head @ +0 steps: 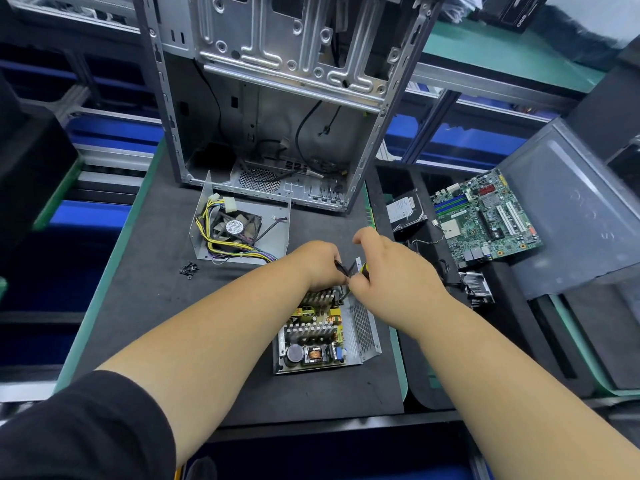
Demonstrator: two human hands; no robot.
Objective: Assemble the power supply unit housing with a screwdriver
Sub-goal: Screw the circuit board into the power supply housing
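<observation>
Head view: your left hand [320, 263] pinches a black wire [343, 268], right hand [384, 268] grips the screwdriver [362, 268] (yellow handle), so hold it upright.

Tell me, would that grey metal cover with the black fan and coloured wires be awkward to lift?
Probably: the grey metal cover looks like thin, light sheet. Its black fan seems loose, and the coloured wires would likely flop and trail.

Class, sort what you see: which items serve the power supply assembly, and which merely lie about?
Job: open supply base; cover with fan; loose screws; screwdriver.

Lying about: computer case; motherboard; hard drive.
</observation>
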